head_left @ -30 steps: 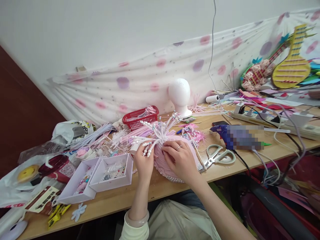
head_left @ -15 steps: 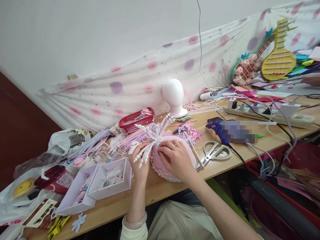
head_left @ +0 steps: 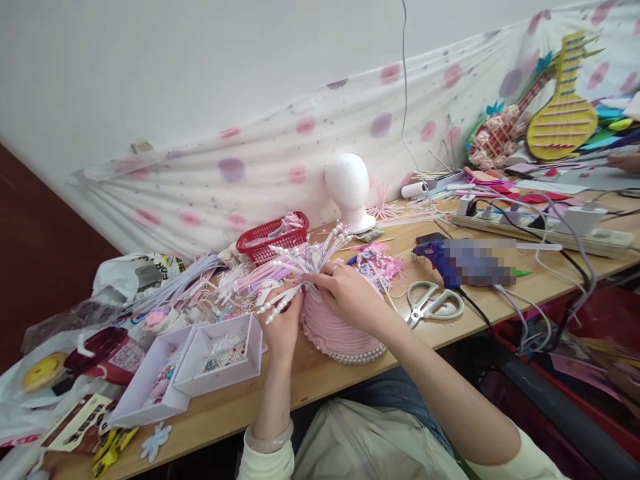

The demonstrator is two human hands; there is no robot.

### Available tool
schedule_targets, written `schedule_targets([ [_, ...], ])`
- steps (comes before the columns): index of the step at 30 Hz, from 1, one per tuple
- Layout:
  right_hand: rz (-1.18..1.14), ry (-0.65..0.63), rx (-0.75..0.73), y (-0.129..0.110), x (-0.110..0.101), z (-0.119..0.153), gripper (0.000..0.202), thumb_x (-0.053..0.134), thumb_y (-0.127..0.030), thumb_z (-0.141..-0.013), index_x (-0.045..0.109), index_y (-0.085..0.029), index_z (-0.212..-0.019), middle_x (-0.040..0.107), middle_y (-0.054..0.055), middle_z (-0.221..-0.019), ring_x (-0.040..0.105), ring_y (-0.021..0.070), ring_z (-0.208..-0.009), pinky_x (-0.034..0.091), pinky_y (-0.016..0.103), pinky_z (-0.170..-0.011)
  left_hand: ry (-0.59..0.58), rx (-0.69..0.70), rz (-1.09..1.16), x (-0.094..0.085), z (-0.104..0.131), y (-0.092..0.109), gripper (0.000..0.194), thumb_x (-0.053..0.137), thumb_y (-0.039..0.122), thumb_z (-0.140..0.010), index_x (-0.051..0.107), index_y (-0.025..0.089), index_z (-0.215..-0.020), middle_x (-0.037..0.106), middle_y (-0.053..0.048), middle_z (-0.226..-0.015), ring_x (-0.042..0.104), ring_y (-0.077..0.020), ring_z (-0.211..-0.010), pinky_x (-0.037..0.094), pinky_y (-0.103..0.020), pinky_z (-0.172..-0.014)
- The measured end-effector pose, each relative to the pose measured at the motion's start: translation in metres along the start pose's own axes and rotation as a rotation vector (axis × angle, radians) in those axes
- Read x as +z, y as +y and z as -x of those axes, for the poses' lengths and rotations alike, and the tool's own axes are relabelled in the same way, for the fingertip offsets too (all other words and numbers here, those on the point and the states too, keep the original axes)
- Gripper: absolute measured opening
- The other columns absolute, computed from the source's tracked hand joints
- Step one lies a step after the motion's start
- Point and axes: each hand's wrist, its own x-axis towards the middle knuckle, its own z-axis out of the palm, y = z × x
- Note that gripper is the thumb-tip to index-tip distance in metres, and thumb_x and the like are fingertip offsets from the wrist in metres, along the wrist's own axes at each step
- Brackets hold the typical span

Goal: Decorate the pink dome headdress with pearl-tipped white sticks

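A pink ribbed dome (head_left: 340,330), edged with a row of pearl beads (head_left: 357,359), is positioned near the front edge of the table (head_left: 433,335), between the two hands. White stems tipped with beads (head_left: 327,250) are gathered at its top. The base of these stems is pinched between the fingertips of the right hand (head_left: 355,297). The left hand (head_left: 283,327) is curled beside the dome; its grip cannot be determined, its fingers being partly covered by stems. Scissors (head_left: 431,305) are placed to the right, handles apart
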Motion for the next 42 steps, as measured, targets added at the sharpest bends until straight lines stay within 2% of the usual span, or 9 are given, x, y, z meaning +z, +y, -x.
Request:
schedule_targets([
  [3,-0.012,-0.031,-0.015,0.003,-0.001,-0.004,0.037,0.049,-0.013,-0.093,0.068,-0.025,-0.123,0.064,0.006,-0.088,0.057,0.0178,-0.077,0.037,0.028,-0.071,0.031,-0.032,0.048,0.003,0.000,0.004,0.008,0.069,0.028,-0.074,0.070,0.023,-0.080,0.073,-0.003,-0.079,0.069,-0.0209,-0.079,0.055,-0.033,-0.076],
  [6,-0.036,-0.049,-0.018,0.004,-0.003,-0.008,0.028,0.053,-0.016,-0.091,0.073,-0.024,-0.110,0.066,0.005,-0.085,0.058,0.0176,-0.076,0.036,0.027,-0.068,0.041,-0.043,0.081,0.005,-0.001,0.005,0.009,0.069,0.026,-0.074,0.072,0.022,-0.080,0.075,-0.003,-0.086,0.070,-0.0217,-0.086,0.054,-0.033,-0.082],
  [11,-0.078,-0.036,-0.002,0.007,-0.001,-0.018,0.019,0.059,-0.017,-0.089,0.076,-0.021,-0.096,0.071,0.004,-0.086,0.062,0.0169,-0.075,0.036,0.026,-0.067,0.063,-0.120,0.076,0.005,-0.002,-0.001,0.017,0.072,0.030,-0.071,0.073,0.019,-0.084,0.075,-0.006,-0.085,0.070,-0.0227,-0.083,0.055,-0.033,-0.075],
  [15,-0.086,-0.020,-0.005,0.009,0.003,-0.022,0.016,0.061,-0.017,-0.087,0.075,-0.020,-0.092,0.072,0.004,-0.082,0.061,0.0160,-0.071,0.035,0.026,-0.066,0.033,-0.070,0.092,0.003,-0.001,-0.003,0.017,0.070,0.029,-0.073,0.073,0.020,-0.088,0.075,-0.006,-0.089,0.069,-0.0209,-0.083,0.055,-0.031,-0.077],
  [18,-0.113,-0.027,-0.006,0.011,0.002,-0.022,0.017,0.060,-0.016,-0.086,0.075,-0.018,-0.093,0.071,0.004,-0.078,0.060,0.0153,-0.066,0.036,0.025,-0.064,0.045,-0.052,0.116,0.003,-0.001,-0.001,0.018,0.068,0.028,-0.074,0.073,0.019,-0.089,0.075,-0.006,-0.090,0.068,-0.0205,-0.084,0.054,-0.031,-0.076],
  [23,-0.085,-0.100,-0.056,0.010,-0.003,-0.025,0.034,0.051,-0.010,-0.086,0.074,-0.022,-0.109,0.074,0.005,-0.088,0.064,0.0171,-0.073,0.039,0.026,-0.067,0.042,-0.079,0.155,0.003,0.000,0.003,0.018,0.066,0.025,-0.075,0.072,0.018,-0.090,0.075,-0.005,-0.088,0.068,-0.0181,-0.075,0.053,-0.027,-0.067],
  [28,-0.004,-0.204,-0.122,0.010,-0.008,-0.032,0.029,0.050,-0.013,-0.091,0.073,-0.022,-0.106,0.073,0.006,-0.089,0.064,0.0177,-0.076,0.039,0.026,-0.068,-0.038,0.045,0.123,-0.002,-0.001,0.002,0.012,0.063,0.020,-0.076,0.070,0.021,-0.087,0.075,-0.003,-0.088,0.068,-0.0190,-0.087,0.053,-0.031,-0.083],
  [36,0.005,-0.230,-0.148,0.012,-0.009,-0.037,0.018,0.053,-0.013,-0.091,0.071,-0.017,-0.094,0.071,0.006,-0.090,0.062,0.0161,-0.076,0.037,0.025,-0.068,-0.021,-0.017,0.145,-0.004,-0.002,-0.001,0.003,0.066,0.024,-0.074,0.066,0.023,-0.077,0.072,-0.001,-0.079,0.066,-0.0180,-0.075,0.053,-0.028,-0.069],
  [42,-0.033,-0.306,-0.159,0.013,-0.014,-0.043,0.024,0.053,-0.007,-0.081,0.070,-0.017,-0.095,0.072,0.004,-0.084,0.060,0.0157,-0.070,0.039,0.025,-0.065,-0.061,-0.071,0.213,-0.005,0.001,-0.007,0.006,0.067,0.025,-0.074,0.068,0.023,-0.079,0.071,-0.001,-0.073,0.065,-0.0176,-0.066,0.051,-0.027,-0.059],
])
